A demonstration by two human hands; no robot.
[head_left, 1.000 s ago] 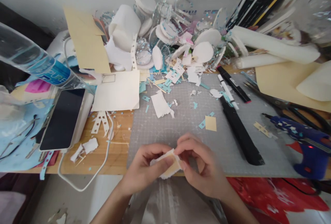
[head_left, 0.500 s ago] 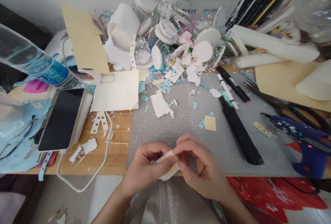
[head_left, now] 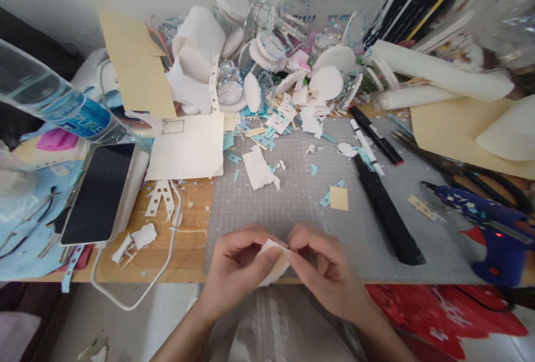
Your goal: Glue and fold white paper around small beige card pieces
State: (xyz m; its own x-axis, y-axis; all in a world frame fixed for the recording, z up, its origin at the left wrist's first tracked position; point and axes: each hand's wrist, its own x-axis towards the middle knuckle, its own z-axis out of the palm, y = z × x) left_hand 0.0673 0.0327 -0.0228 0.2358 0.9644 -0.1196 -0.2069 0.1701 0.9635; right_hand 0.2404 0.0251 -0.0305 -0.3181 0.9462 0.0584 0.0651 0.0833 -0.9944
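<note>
Between my hands, at the near edge of the grey cutting mat [head_left: 251,211], is a small piece of white and cream paper [head_left: 276,271] with a rough edge. My left hand [head_left: 242,264] pinches it between thumb and fingers, the thumb lying across its face. The fingertips of my right hand [head_left: 321,270] close on its upper right edge. Fingers cover much of the paper. Beyond my hands a torn white paper scrap [head_left: 257,168] and a small cream square [head_left: 339,198] lie on the mat.
To the right are a black cutter [head_left: 388,217], scissors [head_left: 460,172] and a blue glue gun [head_left: 497,233] with a red light lit. A phone [head_left: 98,194], white cable [head_left: 169,256] and tilted water bottle [head_left: 62,100] occupy the left. White discs [head_left: 328,83] crowd the back.
The paper has tilted slightly in my hands, showing more of its white upper side. My right fingers have shifted a little along its edge. The other things lie as before.
</note>
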